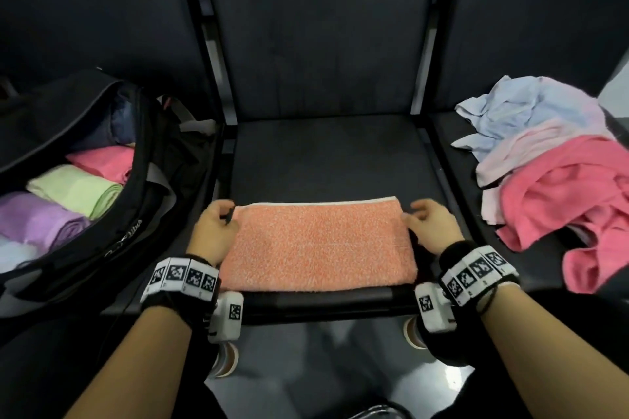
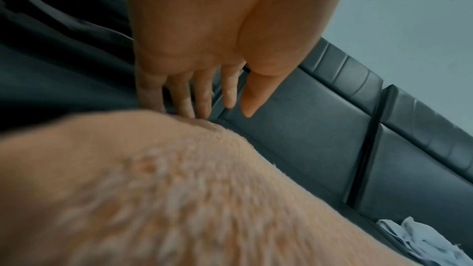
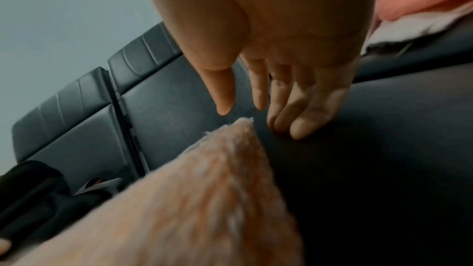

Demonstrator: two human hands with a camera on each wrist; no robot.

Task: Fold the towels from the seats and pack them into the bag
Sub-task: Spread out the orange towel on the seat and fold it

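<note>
An orange towel (image 1: 318, 245) lies folded flat on the front of the middle seat (image 1: 326, 153). My left hand (image 1: 218, 226) sits at its left edge, fingers (image 2: 202, 96) straight, tips at the towel's (image 2: 179, 189) far corner. My right hand (image 1: 430, 226) sits at its right edge, fingers (image 3: 302, 112) straight and resting on the seat beside the towel's (image 3: 204, 199) corner. Neither hand grips anything. The black bag (image 1: 112, 214) lies open on the left seat, holding rolled purple (image 1: 37, 221), green (image 1: 75, 190) and pink (image 1: 102, 161) towels.
A loose pile lies on the right seat: a light blue towel (image 1: 524, 112), a pale pink one (image 1: 531, 153) and a bright pink one (image 1: 571, 204). Metal dividers (image 1: 211, 54) separate the seats. Below the seat's front edge are the floor and shoes (image 1: 226, 359).
</note>
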